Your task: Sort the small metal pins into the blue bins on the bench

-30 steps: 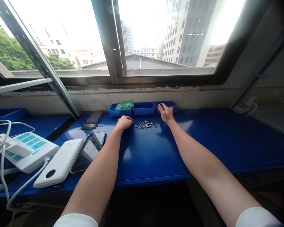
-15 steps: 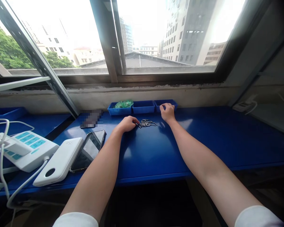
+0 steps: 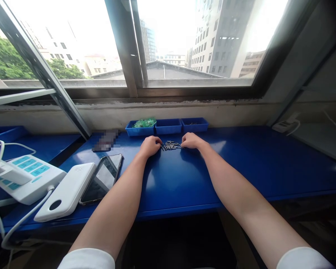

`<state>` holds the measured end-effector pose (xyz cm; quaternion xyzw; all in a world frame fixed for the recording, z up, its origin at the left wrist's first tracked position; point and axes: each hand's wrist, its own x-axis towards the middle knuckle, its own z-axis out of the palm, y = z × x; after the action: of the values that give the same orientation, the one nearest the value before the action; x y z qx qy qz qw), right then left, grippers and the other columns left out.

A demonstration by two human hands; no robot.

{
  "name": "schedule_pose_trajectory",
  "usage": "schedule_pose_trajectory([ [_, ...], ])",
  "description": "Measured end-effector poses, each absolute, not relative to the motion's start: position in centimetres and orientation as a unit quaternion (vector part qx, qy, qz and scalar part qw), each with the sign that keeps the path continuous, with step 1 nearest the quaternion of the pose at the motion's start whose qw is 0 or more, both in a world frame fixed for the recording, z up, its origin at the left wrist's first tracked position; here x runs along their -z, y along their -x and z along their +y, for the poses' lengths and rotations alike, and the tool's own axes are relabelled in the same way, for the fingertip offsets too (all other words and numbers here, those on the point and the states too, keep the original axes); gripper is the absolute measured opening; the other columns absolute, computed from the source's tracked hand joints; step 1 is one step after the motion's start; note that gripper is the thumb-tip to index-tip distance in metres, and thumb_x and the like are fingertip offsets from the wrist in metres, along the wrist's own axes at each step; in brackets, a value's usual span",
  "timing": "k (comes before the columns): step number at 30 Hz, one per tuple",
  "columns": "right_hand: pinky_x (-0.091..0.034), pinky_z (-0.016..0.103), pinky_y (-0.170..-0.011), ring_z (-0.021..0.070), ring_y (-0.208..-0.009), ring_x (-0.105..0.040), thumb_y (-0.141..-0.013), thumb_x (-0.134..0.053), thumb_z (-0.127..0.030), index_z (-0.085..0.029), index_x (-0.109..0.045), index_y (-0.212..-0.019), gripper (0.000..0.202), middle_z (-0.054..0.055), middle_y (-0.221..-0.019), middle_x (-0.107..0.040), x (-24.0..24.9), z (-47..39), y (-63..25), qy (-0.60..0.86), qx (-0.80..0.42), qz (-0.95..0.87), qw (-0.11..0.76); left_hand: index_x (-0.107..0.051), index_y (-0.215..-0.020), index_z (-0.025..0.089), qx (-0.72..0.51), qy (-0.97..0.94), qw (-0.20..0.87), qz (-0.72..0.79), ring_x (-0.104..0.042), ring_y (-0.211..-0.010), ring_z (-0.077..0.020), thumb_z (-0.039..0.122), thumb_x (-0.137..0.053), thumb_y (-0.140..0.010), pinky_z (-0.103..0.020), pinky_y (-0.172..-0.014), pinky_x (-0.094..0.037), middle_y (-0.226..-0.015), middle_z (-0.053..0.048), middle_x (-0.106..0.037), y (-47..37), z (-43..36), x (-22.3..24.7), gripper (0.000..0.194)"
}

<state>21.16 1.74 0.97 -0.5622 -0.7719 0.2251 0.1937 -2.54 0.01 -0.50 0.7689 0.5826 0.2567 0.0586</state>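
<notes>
A small heap of dark metal screws [image 3: 170, 145] lies on the blue tabletop [image 3: 182, 183] between my hands. At the heap's left edge my left hand [image 3: 151, 146] rests with fingers curled together; what the fingertips pinch, if anything, is too small to make out. My right hand [image 3: 191, 141] is closed in a pinch at the heap's right edge, on the end of a thin screw. Behind it stands the right blue bin [image 3: 195, 127], with a few dark screws inside. The middle blue bin [image 3: 168, 129] is beside it, and the left blue bin [image 3: 140, 131] holds green plastic bags [image 3: 144, 123].
To the left lie a dark phone [image 3: 102, 179], a white power bank [image 3: 65, 192] and a white power strip [image 3: 28, 177] with loose cables. A pixelated object [image 3: 105, 140] lies farther back. The window wall [image 3: 226, 112] rises behind the bins.
My right hand has come out from the right bin and down to the heap's right edge. My left hand stays at the left edge. The screws inside the right bin now show.
</notes>
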Motion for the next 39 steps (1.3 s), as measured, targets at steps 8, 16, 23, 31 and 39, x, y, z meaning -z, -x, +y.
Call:
schedule_pose_trajectory([
  [8,-0.046,0.036,-0.066,0.0267,-0.071,-0.062,-0.063,-0.071,-0.021,-0.017,-0.065,-0.058,0.009,0.012,-0.068,-0.064,-1.5,1.4,-21.0,0.622,-0.164,-0.749,0.161,-0.070,-0.088,0.021,-0.294,-0.744,0.040,0.599,-0.061,-0.089,-0.0202,0.013,-0.048,-0.070,-0.028,-0.087,-0.047,-0.095,-0.005,-0.065,1.6,0.1,0.8,0.030],
  [16,-0.044,0.028,-0.061,0.0170,-0.064,-0.057,-0.081,-0.055,-0.022,-0.019,-0.061,-0.079,0.007,0.007,-0.074,-0.066,-0.8,1.0,-19.8,0.537,-0.180,-0.766,0.304,-0.066,-0.098,0.018,-0.386,-0.758,0.054,0.523,-0.060,-0.084,-0.0153,0.012,-0.047,-0.074,-0.024,-0.081,-0.048,-0.097,-0.004,-0.065,0.7,-0.7,-0.1,0.031],
  [23,-0.044,0.025,-0.061,0.0130,-0.063,-0.057,-0.078,-0.054,-0.026,-0.018,-0.061,-0.078,0.011,0.000,-0.066,-0.062,-0.4,0.6,-17.8,0.396,-0.290,-0.775,0.397,-0.068,-0.093,0.018,-0.371,-0.798,0.095,0.466,-0.060,-0.079,-0.0153,0.026,-0.055,-0.079,-0.025,-0.076,-0.047,-0.089,-0.004,-0.066,-0.5,-1.3,-0.4,0.020],
  [31,-0.048,0.026,-0.066,0.0146,-0.070,-0.061,-0.071,-0.063,-0.027,-0.016,-0.064,-0.081,0.014,0.003,-0.077,-0.067,-0.2,0.4,-17.5,0.388,-0.312,-0.757,0.423,-0.067,-0.090,0.018,-0.363,-0.800,0.059,0.474,-0.061,-0.083,-0.0174,0.026,-0.049,-0.084,-0.026,-0.078,-0.046,-0.089,-0.005,-0.067,-0.2,-1.1,-0.3,0.020],
  [39,-0.050,0.028,-0.068,0.0158,-0.069,-0.063,-0.072,-0.062,-0.026,-0.016,-0.066,-0.079,0.013,0.003,-0.072,-0.067,-0.2,0.4,-17.2,0.372,-0.356,-0.719,0.467,-0.066,-0.091,0.019,-0.330,-0.798,0.052,0.501,-0.061,-0.085,-0.0188,0.027,-0.044,-0.087,-0.027,-0.078,-0.046,-0.091,-0.006,-0.067,-0.3,-0.8,-0.1,0.024],
])
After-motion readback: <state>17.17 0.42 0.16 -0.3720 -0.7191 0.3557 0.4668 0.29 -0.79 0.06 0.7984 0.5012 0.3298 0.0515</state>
